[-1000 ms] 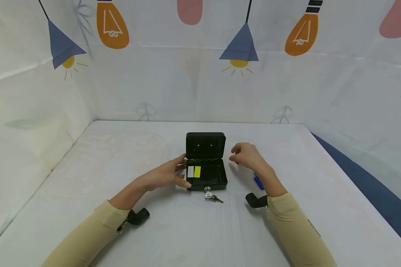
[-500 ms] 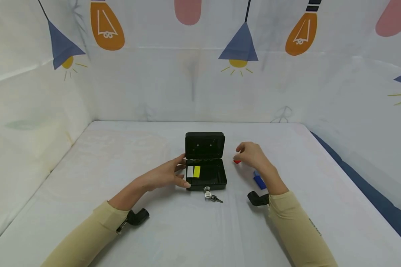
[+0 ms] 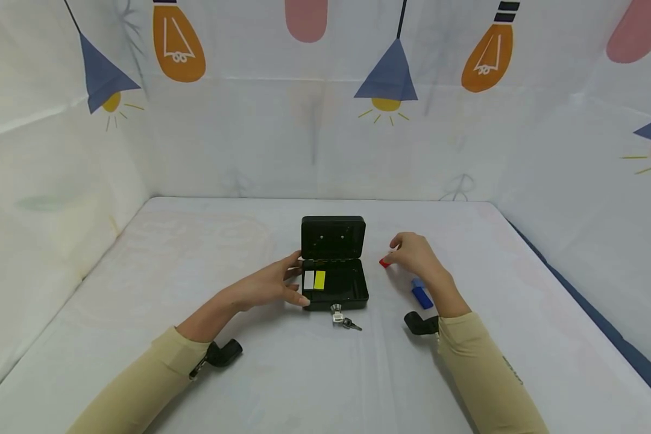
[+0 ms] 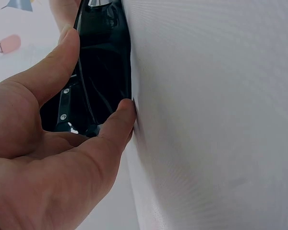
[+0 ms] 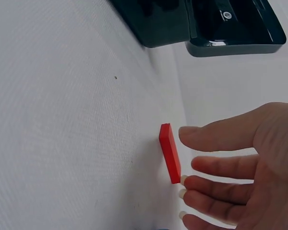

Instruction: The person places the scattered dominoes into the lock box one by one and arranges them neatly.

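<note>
A black metal cash box (image 3: 333,304) stands on the white table with its lid (image 3: 333,236) raised. White (image 3: 309,279) and yellow (image 3: 319,279) rectangular pieces lie side by side in its left part. My left hand (image 3: 268,283) rests against the box's left side, thumb at the front corner and fingers farther back. A flat red block (image 5: 170,153) lies on the table right of the box. Beside it is my right hand (image 5: 249,172), thumb and fingers extended and apart; its fingertips are very close to the block, and touching cannot be told.
Keys (image 3: 351,323) hang from the lock (image 3: 337,313) at the box's front. A blue piece (image 3: 421,295) with a lighter blue end lies near my right wrist. Black wrist cameras (image 3: 421,324) jut from both sleeves. A printed cloth wall (image 3: 314,138) stands behind the table.
My right hand has drawn slightly to the right, so the red block, mostly covered before, shows more. The left hand and cash box have stayed in place.
</note>
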### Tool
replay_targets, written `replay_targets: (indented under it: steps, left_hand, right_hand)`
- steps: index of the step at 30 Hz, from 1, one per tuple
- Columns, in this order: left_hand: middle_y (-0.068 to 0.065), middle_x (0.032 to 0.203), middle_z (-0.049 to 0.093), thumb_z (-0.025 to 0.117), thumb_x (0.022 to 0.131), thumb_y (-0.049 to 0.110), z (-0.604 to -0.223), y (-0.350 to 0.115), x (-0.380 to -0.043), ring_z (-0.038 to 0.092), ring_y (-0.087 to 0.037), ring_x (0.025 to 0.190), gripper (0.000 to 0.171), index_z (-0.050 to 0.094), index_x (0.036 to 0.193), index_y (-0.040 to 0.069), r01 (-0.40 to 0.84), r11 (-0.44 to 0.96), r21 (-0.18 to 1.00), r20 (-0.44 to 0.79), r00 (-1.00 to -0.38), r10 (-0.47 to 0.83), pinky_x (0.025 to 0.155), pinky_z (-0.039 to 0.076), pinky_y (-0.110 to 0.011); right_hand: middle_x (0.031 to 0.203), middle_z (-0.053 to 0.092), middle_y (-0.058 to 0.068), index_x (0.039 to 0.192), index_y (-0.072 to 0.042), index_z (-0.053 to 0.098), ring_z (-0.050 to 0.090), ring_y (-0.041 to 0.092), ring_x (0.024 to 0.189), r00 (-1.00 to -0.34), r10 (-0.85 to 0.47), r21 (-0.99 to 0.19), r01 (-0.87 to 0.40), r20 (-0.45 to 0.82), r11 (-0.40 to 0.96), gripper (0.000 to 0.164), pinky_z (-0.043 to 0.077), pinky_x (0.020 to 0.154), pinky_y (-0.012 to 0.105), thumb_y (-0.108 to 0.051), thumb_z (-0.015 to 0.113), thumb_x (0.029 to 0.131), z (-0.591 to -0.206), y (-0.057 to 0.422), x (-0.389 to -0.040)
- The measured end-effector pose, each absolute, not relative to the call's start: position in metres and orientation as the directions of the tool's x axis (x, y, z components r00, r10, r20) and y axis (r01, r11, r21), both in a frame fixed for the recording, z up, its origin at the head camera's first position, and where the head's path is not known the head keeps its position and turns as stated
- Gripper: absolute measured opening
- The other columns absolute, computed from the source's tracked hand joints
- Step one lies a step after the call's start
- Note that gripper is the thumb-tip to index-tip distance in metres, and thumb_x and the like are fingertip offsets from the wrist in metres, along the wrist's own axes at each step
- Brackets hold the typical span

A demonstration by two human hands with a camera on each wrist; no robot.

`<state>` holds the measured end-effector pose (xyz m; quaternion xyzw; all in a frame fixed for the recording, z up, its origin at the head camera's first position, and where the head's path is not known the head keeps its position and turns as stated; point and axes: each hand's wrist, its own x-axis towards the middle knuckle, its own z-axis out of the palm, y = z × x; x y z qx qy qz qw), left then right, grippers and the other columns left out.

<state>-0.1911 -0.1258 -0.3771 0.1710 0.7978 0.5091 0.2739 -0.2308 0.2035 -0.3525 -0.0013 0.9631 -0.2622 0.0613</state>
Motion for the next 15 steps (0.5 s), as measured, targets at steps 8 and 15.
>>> replay_targets:
  steps: [8,15]
  left_hand:
    - [-0.007,0.168,0.016,0.085,0.079,0.022,-0.3763,-0.1257,-0.1911,0.026,-0.029,0.153,0.121,-0.003,0.161,0.023,0.001,0.429,0.903,-0.26,-0.793,0.551,0.117,0.038,-0.044]
    - [-0.007,0.167,0.016,0.084,0.08,0.021,-0.3759,-0.125,-0.1903,0.026,-0.029,0.153,0.119,-0.003,0.161,0.023,-0.007,0.429,0.903,-0.267,-0.792,0.549,0.117,0.038,-0.044]
  right_hand:
    - [0.122,0.063,0.023,0.118,0.007,0.062,0.058,0.032,0.1,-0.987,0.0,-0.479,0.077,-0.16,0.874,0.053,0.053,0.079,0.04,-0.028,0.079,0.081,-0.351,0.2034,-0.2293]
    - [0.114,0.064,0.02,0.113,0.006,0.062,0.058,0.028,0.093,-0.984,0.025,-0.449,0.102,-0.174,0.888,0.052,0.051,0.075,0.036,-0.031,0.08,0.08,-0.3525,0.2032,-0.2291]
